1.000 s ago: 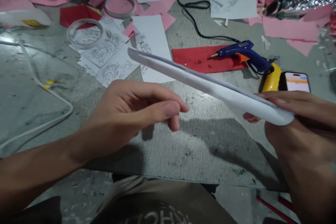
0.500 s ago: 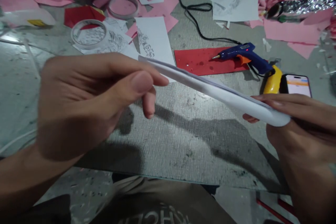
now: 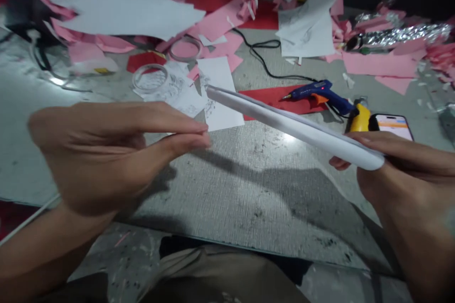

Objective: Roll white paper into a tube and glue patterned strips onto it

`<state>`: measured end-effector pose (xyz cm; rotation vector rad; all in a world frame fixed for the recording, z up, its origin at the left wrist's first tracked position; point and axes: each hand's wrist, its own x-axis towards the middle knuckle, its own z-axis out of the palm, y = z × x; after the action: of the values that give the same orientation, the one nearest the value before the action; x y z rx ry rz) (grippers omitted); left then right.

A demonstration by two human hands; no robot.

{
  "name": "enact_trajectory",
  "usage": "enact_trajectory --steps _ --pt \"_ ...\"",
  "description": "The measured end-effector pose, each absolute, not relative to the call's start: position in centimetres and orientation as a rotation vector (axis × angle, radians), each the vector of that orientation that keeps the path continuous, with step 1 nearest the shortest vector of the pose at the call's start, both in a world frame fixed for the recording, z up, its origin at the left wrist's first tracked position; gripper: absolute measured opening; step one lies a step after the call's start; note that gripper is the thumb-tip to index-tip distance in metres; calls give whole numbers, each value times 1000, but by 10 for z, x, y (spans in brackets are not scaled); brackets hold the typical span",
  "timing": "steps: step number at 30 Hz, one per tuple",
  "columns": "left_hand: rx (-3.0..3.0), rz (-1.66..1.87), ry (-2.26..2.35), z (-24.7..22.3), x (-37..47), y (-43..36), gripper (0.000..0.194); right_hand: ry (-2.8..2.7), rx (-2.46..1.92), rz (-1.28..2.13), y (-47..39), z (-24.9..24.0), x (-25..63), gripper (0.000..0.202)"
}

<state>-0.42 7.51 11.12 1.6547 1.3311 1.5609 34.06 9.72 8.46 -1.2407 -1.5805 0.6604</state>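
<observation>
A folded strip of white paper [image 3: 295,128] slants across the middle of the head view, raised above the table. My right hand [image 3: 405,170] grips its near right end, fingers on top and thumb side beneath. The paper's far left end points free toward my left hand [image 3: 117,151]. That hand is closed in a pinch, thumb and forefinger pressed together, just below and left of the paper tip and apart from it. Whether something tiny sits between those fingertips cannot be made out.
A blue glue gun [image 3: 320,94] with a black cord lies on a red card [image 3: 259,99]. Beside it are a yellow-handled tool [image 3: 359,118] and a phone [image 3: 393,125]. Tape rolls [image 3: 150,78], printed sheets [image 3: 222,109] and pink paper scraps [image 3: 380,64] lie farther back.
My left hand has moved down and left, off the paper's end, and its thumb and forefinger have come together. The right hand still holds the paper. The view has tilted up, showing more table behind.
</observation>
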Motion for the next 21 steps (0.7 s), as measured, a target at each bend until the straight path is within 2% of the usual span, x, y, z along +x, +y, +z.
enact_trajectory --steps 3,8,14,16,19,21 --pt "1706 1567 1371 120 0 79 8 -1551 -1202 638 99 85 339 29" --pt "1714 1579 1368 122 14 85 20 -1500 -1135 676 102 83 341 22" --pt "1698 1527 1380 100 9 86 14 -1486 -1100 690 102 80 342 23" --pt "1618 1436 1322 92 14 89 8 -1508 -1088 675 101 80 342 26" --pt "1381 1155 1172 88 28 92 16 -1561 -1093 655 99 81 342 26" --pt "1274 1016 1106 90 36 92 13 -1581 -1099 634 99 80 343 25"
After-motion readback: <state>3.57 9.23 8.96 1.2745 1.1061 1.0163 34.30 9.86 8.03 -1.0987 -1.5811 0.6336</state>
